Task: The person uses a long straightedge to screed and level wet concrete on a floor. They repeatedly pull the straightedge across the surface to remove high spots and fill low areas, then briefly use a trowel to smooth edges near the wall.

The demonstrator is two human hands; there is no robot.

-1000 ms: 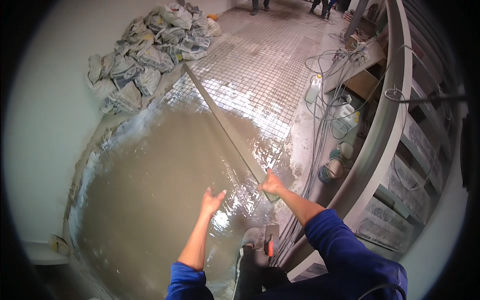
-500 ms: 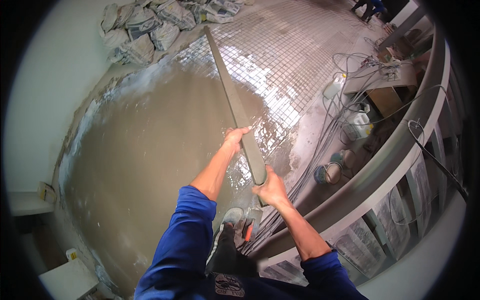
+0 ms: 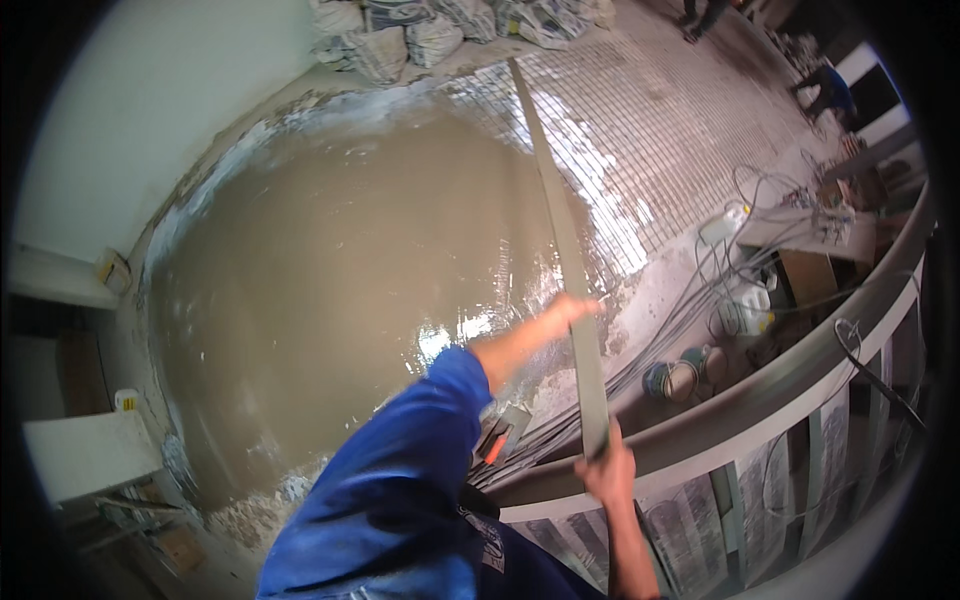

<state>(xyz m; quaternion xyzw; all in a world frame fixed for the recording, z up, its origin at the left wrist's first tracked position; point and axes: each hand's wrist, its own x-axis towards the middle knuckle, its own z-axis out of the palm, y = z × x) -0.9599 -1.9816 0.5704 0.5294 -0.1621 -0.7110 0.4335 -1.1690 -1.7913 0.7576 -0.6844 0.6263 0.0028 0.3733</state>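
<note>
A long, narrow screed board coated in grey mortar stretches away from me, its far end by the wire mesh. My left hand is closed around it partway along, my right hand around its near end. To the board's left spreads wet, smoothed mortar, with a glossy patch near my left forearm. On its right lies wire mesh over the floor, partly under white liquid. A trowel with an orange handle rests below my left forearm.
Filled sacks are piled at the far wall. Loose cables, buckets and white jugs lie on the right, beside a curved railing. Another person's legs show at the top right.
The board and both my hands have moved right across the mortar's edge, and my view has shifted too. Both hands keep their hold. My feet have gone out of sight.
</note>
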